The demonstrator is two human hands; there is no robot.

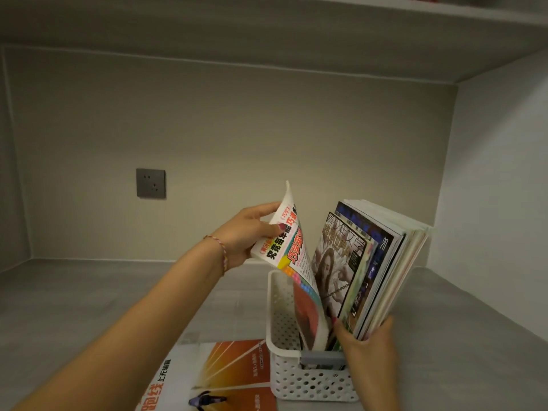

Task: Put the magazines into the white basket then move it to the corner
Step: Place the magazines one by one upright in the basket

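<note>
Head view | left hand (247,232) pinches colourful magazine (292,253), lower end inside white basket (308,378) | right hand (366,339) grips upright magazine stack (373,262) in basket | orange magazine (225,378) flat on shelf beside basket

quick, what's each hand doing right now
Left hand: pinching the colourful magazine going into the white basket.
Right hand: gripping the stack of magazines standing in it.

My grey worktop (89,298) runs back to the wall. At six o'clock the white basket (308,381) stands on it, and just beside that, at seven o'clock, an orange-covered magazine (225,378) lies flat, touching the basket's left wall.
</note>
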